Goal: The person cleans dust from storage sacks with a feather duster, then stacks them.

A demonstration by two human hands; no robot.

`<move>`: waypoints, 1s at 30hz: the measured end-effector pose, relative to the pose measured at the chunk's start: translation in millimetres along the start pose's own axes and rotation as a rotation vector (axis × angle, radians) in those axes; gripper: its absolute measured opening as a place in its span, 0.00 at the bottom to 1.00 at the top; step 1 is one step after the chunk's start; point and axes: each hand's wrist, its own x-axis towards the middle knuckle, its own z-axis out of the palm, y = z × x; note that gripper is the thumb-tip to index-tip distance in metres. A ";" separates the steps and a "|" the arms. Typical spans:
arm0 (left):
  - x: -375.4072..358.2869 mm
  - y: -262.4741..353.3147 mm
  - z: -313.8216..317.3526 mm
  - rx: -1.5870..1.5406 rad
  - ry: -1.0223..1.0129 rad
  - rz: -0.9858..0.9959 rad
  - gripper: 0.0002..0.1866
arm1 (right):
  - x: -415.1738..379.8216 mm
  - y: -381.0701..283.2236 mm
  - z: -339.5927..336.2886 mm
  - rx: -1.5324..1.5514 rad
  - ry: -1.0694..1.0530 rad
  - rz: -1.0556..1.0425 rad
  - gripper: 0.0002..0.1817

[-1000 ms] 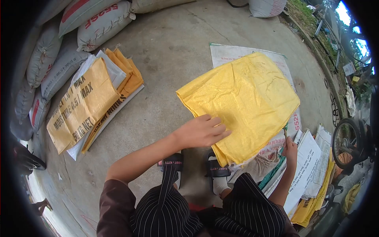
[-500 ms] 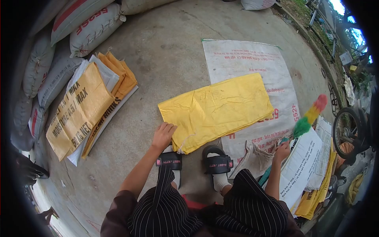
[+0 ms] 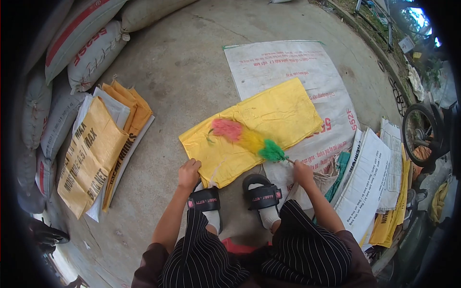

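Observation:
A folded yellow sack (image 3: 283, 108) lies on top of a flat white sack (image 3: 269, 60) with red print. At the yellow sack's near left edge, my left hand (image 3: 189, 174) has its fingers curled on the material. My right hand (image 3: 303, 174) is closed round the thin handle of a duster (image 3: 252, 140) with pink, yellow and green fluff. The duster's head lies over the middle of the yellow sack, slightly blurred by motion. Part of the white sack is hidden beneath the yellow one.
Folded sacks (image 3: 91, 158) lie in a pile to the left, with full sacks (image 3: 98, 55) stacked behind. More folded sacks (image 3: 362, 187) lie to the right, near a wheel (image 3: 418, 137). My sandalled feet (image 3: 261, 197) are close to the yellow sack's front edge.
My right hand has swung the duster leftward, from above the right-hand pile onto the yellow sack. My left hand stays at the sack's edge. The whole view has shifted slightly.

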 end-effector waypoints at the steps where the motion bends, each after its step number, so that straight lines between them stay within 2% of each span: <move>1: -0.4 1.0 -1.1 0.001 0.003 -0.033 0.04 | 4.7 22.6 -7.0 -0.001 0.069 0.077 0.06; 3: 0.3 2.3 -3.8 -0.005 0.007 -0.063 0.04 | 7.7 50.5 -20.7 0.049 0.143 0.331 0.08; 4: 0.3 2.9 -6.5 -0.007 0.004 -0.042 0.04 | 10.5 59.9 -21.9 0.046 0.146 0.337 0.08; 6: 2.8 4.4 -9.4 -0.016 0.006 -0.020 0.04 | 23.5 77.1 -17.6 0.097 0.353 0.502 0.10; 8: 3.4 4.9 -12.1 0.037 -0.010 0.010 0.03 | 43.5 73.3 -20.6 0.110 0.391 0.552 0.11; 10: 2.2 0.2 -11.9 0.059 -0.017 0.014 0.04 | 57.7 57.1 -19.4 0.254 0.691 0.703 0.12; 11: 0.8 -3.2 -13.2 0.080 -0.030 0.025 0.04 | 55.9 43.2 -19.1 0.261 0.683 0.701 0.12; 13: 0.6 -6.3 -13.8 0.080 -0.031 0.041 0.04 | 44.2 13.7 -21.5 0.270 0.527 0.334 0.14; 15: 6.2 -4.2 -14.2 0.073 -0.024 0.059 0.04 | 17.5 -20.2 -18.9 0.161 0.218 -0.020 0.15; 16: 8.8 -1.1 -15.8 0.082 0.001 0.063 0.08 | 6.1 -28.7 -10.3 0.163 0.214 -0.018 0.15; 18: 8.4 0.7 -14.4 0.093 0.026 0.061 0.12 | -7.0 -37.6 2.5 0.020 -0.058 -0.340 0.14; 19: 4.0 -2.5 -11.8 0.086 -0.054 0.080 0.14 | -3.2 -30.6 2.3 0.025 -0.064 -0.353 0.14; 21: -6.2 -9.0 -14.1 0.097 -0.156 0.074 0.17 | 12.2 -1.5 1.9 -0.059 0.092 -0.003 0.14; 25: 4.7 4.6 -35.1 0.095 -0.138 0.055 0.16 | 33.1 46.6 -17.6 -0.044 0.396 0.401 0.16; 26: 14.4 10.0 -46.3 0.104 -0.131 0.037 0.16 | 36.0 53.1 -22.2 -0.041 0.393 0.380 0.16; 28: 40.0 18.1 -70.4 0.097 0.049 0.302 0.15 | 37.4 64.0 -30.2 0.160 0.558 0.567 0.20; 30: 65.1 29.7 -92.1 0.022 0.065 0.311 0.16 | 34.6 74.5 -27.7 0.244 0.627 0.550 0.22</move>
